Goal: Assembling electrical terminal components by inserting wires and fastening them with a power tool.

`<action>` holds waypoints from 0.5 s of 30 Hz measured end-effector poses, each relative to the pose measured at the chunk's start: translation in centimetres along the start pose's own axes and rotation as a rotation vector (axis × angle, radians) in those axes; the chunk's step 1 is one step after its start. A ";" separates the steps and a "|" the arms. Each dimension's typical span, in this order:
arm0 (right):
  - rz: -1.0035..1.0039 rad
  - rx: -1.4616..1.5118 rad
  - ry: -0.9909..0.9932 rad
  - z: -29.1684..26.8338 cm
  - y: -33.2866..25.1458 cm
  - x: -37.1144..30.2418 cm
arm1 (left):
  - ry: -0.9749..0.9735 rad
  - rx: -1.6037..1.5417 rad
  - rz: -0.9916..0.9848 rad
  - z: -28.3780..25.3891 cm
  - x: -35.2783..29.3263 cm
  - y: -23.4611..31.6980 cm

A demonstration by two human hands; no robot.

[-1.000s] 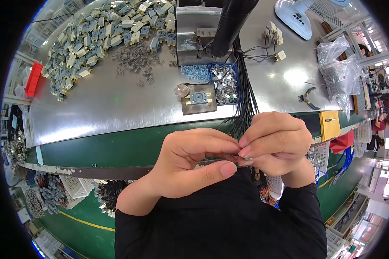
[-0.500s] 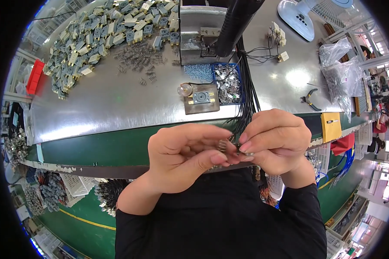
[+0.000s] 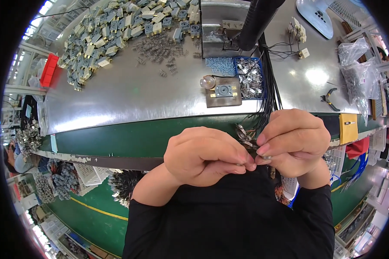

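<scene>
My left hand (image 3: 207, 156) is closed, its thumb and fingertips pinched together beside the right fingertips. A tiny metallic bit shows at the pinch; what it is stays hidden. My right hand (image 3: 294, 142) is also closed, pinching a small metal part (image 3: 266, 158) between thumb and fingers. Shiny, dark metal pieces (image 3: 245, 136) stick out just beyond the right fingertips, close to the black cables (image 3: 272, 82). Both hands meet in front of the bench edge. Behind them, a grey socket-like part (image 3: 223, 90) sits on a metal fixture block (image 3: 212, 102).
A blue tray (image 3: 263, 86) holds metal clips beside blue screws (image 3: 220, 65). Coil springs (image 3: 160, 49) lie near a heap of grey-and-cream housings (image 3: 112, 32). A black column (image 3: 261, 23) rises at the back. Pliers (image 3: 330, 100), a plastic bag (image 3: 354, 64) and a yellow pad (image 3: 348, 134) lie rightward.
My left fingers have closed together; the coil spring seen between them before is now hidden. More of the metal pieces by my right hand shows. The whole view has shifted.
</scene>
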State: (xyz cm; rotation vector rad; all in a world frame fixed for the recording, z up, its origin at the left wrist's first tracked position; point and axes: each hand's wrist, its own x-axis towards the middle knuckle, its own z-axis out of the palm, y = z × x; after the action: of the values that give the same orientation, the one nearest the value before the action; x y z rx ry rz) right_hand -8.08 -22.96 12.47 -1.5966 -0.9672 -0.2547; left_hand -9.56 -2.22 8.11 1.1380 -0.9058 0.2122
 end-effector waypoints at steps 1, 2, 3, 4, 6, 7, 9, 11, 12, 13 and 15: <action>0.010 0.017 0.006 0.2 0.0 0.0 | -0.004 0.004 -0.006 0.1 0.0 0.1; 0.010 0.021 0.012 0.3 0.0 0.1 | 0.027 0.034 0.003 0.4 0.0 0.2; 0.004 0.026 0.003 0.3 0.0 0.1 | 0.058 0.064 0.013 0.5 0.0 0.3; -0.001 0.031 -0.006 0.4 0.0 0.1 | 0.054 0.066 0.009 0.4 -0.1 0.3; -0.004 0.039 -0.005 0.5 0.1 0.2 | 0.049 0.101 0.059 0.5 -0.2 0.2; -0.008 0.047 -0.006 0.6 0.1 0.2 | 0.047 0.099 0.058 0.4 -0.2 0.2; -0.017 0.049 -0.011 0.6 0.1 0.4 | 0.033 0.148 0.092 0.2 -0.2 0.3; -0.026 0.051 -0.016 0.6 0.0 0.4 | 0.027 0.149 0.102 0.0 -0.2 0.3; -0.021 0.057 -0.024 0.6 -0.1 0.5 | 0.023 0.152 0.113 -0.1 -0.2 0.3; -0.017 0.063 -0.032 0.6 -0.2 0.4 | 0.022 0.152 0.112 -0.3 -0.2 0.2; -0.019 0.065 -0.035 0.7 -0.2 0.4 | -0.030 0.108 0.127 -0.5 -0.3 0.1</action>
State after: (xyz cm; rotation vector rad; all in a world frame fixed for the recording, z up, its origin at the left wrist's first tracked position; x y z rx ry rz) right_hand -8.20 -22.20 12.67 -1.5379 -1.0085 -0.2066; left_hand -9.58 -1.69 7.87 1.1870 -1.0043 0.3520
